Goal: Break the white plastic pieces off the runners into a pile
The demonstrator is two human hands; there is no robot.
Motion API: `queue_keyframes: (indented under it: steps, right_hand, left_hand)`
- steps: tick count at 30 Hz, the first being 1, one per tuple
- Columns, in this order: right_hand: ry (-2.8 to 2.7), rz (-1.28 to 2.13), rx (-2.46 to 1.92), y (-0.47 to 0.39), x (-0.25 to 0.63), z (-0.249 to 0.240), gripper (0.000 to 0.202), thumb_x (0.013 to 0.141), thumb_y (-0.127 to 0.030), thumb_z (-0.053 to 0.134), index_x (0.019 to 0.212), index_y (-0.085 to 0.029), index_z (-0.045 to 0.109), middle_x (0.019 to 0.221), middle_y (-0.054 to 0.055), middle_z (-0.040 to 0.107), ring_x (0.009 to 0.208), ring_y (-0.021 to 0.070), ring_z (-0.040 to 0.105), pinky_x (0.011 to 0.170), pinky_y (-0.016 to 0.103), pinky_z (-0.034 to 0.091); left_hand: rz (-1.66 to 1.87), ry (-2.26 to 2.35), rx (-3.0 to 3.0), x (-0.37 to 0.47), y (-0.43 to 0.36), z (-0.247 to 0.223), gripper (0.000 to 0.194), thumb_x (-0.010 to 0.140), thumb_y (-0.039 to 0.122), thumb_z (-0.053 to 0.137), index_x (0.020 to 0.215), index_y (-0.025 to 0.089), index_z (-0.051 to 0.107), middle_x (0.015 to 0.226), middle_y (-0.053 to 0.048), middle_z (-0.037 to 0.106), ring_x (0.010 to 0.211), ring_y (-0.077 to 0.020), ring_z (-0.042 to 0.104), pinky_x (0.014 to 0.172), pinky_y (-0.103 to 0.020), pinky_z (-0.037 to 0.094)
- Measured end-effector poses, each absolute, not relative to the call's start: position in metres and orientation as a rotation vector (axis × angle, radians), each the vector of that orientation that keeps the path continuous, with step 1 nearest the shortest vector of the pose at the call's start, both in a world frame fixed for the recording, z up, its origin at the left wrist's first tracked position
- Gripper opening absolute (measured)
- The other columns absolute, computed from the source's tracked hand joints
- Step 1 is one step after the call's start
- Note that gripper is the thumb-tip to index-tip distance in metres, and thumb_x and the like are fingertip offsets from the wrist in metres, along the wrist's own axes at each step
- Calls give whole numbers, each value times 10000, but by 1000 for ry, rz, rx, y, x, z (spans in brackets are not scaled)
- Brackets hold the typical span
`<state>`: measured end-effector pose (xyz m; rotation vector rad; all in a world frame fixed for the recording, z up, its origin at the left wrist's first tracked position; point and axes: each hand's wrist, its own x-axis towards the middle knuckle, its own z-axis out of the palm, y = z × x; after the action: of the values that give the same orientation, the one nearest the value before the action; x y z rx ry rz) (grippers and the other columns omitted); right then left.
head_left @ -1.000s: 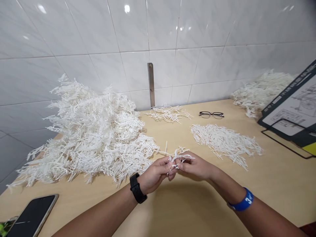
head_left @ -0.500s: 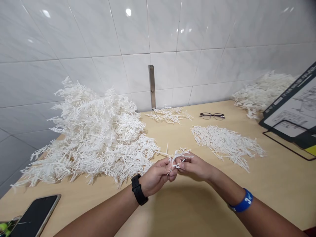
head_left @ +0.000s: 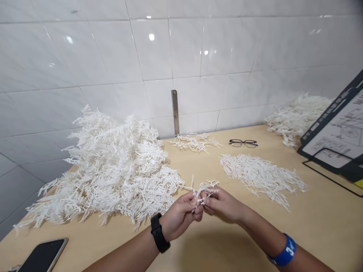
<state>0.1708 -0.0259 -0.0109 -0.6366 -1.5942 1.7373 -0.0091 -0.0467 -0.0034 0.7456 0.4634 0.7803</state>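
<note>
My left hand (head_left: 180, 214) and my right hand (head_left: 225, 204) meet over the table (head_left: 159, 253), both closed on one white branched plastic piece (head_left: 209, 186). Its thin twigs stick up and out between the fingertips; the part inside the grip is hidden. To the left rises a big tangled pile of similar white pieces (head_left: 119, 170), its right edge close to my left hand. Beyond my right hand lies a flat spread of loose, thin white sticks (head_left: 258, 175). Farther back, near the wall, is a small heap of bare white branched stems (head_left: 195, 142).
Eyeglasses (head_left: 243, 143) rest near the table's back edge. At far right, another white pile (head_left: 297, 115) sits behind a dark-edged printed board (head_left: 337, 132) with a black wire frame. A phone (head_left: 42, 257) lies front left. A metal bracket (head_left: 175, 111) stands against the tiled wall.
The camera has tilted up slightly, so everything appears lower in the picture. Both hands keep their hold on the branched piece, with hardly any shift between them.
</note>
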Motion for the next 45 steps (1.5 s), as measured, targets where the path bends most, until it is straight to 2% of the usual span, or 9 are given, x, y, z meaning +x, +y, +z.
queue_keyframes:
  steps: [10, 19, 27, 31, 36, 40, 43, 45]
  right_hand:
    - [-1540, 1744, -581, -23, 168, -22, 409, 869, -521, 614, 698, -194, 438, 550, -56, 419, 519, 90, 348, 534, 251, 291]
    - [-1465, 1744, -631, -25, 163, -17, 407, 837, -513, 643, 665, -181, 480, 559, -49, 401, 522, 91, 337, 520, 250, 271]
    - [-1437, 1812, -476, -15, 170, -4, 356, 822, -384, 647, 601, -194, 443, 543, -37, 409, 522, 110, 369, 545, 270, 297]
    - [-1329, 1463, -595, -3, 197, 14, 345, 857, -382, 555, 607, -221, 380, 553, -38, 375, 565, 141, 390, 605, 293, 341]
    - [-1644, 675, -1406, 16, 240, 17, 311, 811, -313, 550, 577, -213, 372, 567, -35, 364, 568, 132, 333, 559, 268, 245]
    - [-1759, 445, -1877, 21, 259, 11, 254, 831, -312, 473, 601, -206, 499, 587, 4, 500, 566, 156, 431, 564, 277, 279]
    - [-1781, 332, -2012, 22, 267, 9, 250, 841, -289, 448, 808, -188, 673, 789, 99, 676, 726, 241, 592, 646, 321, 375]
    - [-1730, 231, -1958, 20, 267, 11, 328, 849, -257, 433, 1018, -154, 695, 1011, 161, 702, 933, 298, 623, 758, 358, 415]
  left_hand:
    - [792, 449, 719, -9, -45, -7, 143, 734, 177, 674, 782, 136, 545, 617, 12, 468, 583, -95, 397, 637, -277, 278]
    - [752, 415, 645, -12, -45, -2, 219, 654, 109, 683, 765, 152, 499, 637, 19, 461, 620, -97, 408, 652, -254, 287]
    - [742, 283, 601, -17, -47, 5, 210, 686, 108, 687, 758, 152, 495, 638, 32, 378, 608, -92, 369, 645, -244, 288]
    - [751, 280, 595, -19, -46, 7, 191, 704, 116, 674, 767, 153, 497, 660, 25, 382, 615, -96, 379, 633, -243, 290]
    - [758, 416, 534, -15, -42, 1, 156, 787, 174, 649, 784, 140, 496, 683, 26, 378, 621, -86, 390, 646, -228, 311]
    - [812, 457, 532, -11, -41, -3, 197, 808, 219, 662, 784, 149, 480, 705, 18, 426, 618, -83, 408, 629, -220, 313]
    - [881, 486, 542, -9, -43, -3, 232, 798, 241, 693, 796, 154, 479, 735, 13, 469, 612, -74, 414, 612, -213, 312]
    - [932, 529, 589, -7, -46, -2, 244, 785, 249, 712, 794, 151, 488, 751, 6, 496, 618, -75, 428, 606, -216, 322]
